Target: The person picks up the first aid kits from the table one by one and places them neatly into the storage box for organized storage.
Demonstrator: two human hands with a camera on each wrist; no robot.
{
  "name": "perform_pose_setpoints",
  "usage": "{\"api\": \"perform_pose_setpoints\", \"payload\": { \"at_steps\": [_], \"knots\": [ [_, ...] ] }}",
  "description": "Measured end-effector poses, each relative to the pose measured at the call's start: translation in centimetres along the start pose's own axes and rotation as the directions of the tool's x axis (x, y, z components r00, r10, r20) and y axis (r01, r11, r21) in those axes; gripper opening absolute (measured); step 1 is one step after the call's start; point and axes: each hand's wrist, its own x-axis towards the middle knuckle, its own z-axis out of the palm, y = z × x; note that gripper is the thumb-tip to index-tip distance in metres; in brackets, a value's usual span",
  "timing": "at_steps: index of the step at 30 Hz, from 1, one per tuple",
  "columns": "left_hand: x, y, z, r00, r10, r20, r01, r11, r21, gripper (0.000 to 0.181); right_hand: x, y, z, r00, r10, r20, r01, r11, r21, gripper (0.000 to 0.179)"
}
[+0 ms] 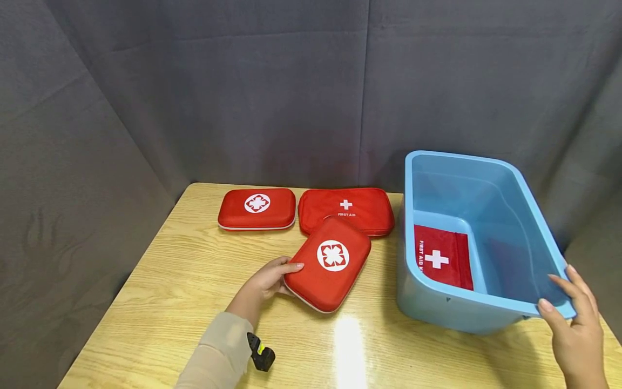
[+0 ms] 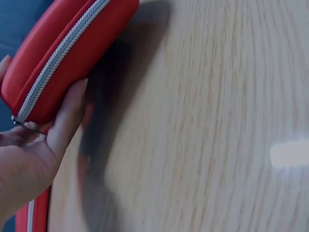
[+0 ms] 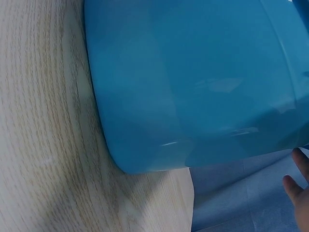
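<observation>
My left hand (image 1: 273, 278) grips the near-left end of a red hard-shell first aid case (image 1: 335, 292), thumb on top and fingers beneath. The case is tilted and held above the table; its silver zipper (image 2: 62, 54) shows in the left wrist view. My right hand (image 1: 578, 329) holds the near-right rim corner of a light blue plastic bin (image 1: 452, 310). Inside the bin lies a flat red first aid pouch (image 1: 449, 270) with a white cross. In the right wrist view, only some fingers (image 3: 301, 164) show beside the bin's outer wall.
Another red hard case (image 1: 233, 209) lies at the table's back left. Beside it is a soft red first aid bag (image 1: 379, 213), partly covered from view by the held case. The wooden table (image 1: 160, 302) ends at a grey curtain (image 1: 272, 108) behind.
</observation>
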Motion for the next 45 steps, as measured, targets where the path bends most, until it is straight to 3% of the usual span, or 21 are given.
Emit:
{"api": "perform_pose_setpoints", "payload": {
  "at_steps": [9, 23, 34, 45],
  "knots": [
    [-0.2, 1.5, 1.7, 0.998, 0.019, -0.061, -0.026, 0.991, -0.131, 0.027, 0.2, 0.0, -0.1, 1.000, 0.004, -0.003, -0.004, 1.000, 0.011, 0.043],
    [-1.3, 3.8, 4.4, 0.992, 0.045, -0.119, -0.070, 0.975, -0.211, 0.020, 0.2, 0.0, 0.1, 1.000, 0.009, 0.011, -0.010, 0.999, 0.053, 0.043],
    [-2.0, 5.3, 6.3, 0.989, 0.057, -0.133, -0.094, 0.952, -0.293, 0.019, 0.1, 0.0, 0.1, 1.000, 0.007, 0.009, -0.008, 0.999, 0.032, 0.043],
    [-2.6, 6.9, 7.8, 0.989, 0.105, -0.103, -0.135, 0.923, -0.360, 0.023, 0.0, -0.1, 0.1, 1.000, 0.005, 0.007, -0.006, 0.999, 0.038, 0.044]
  ]
}}
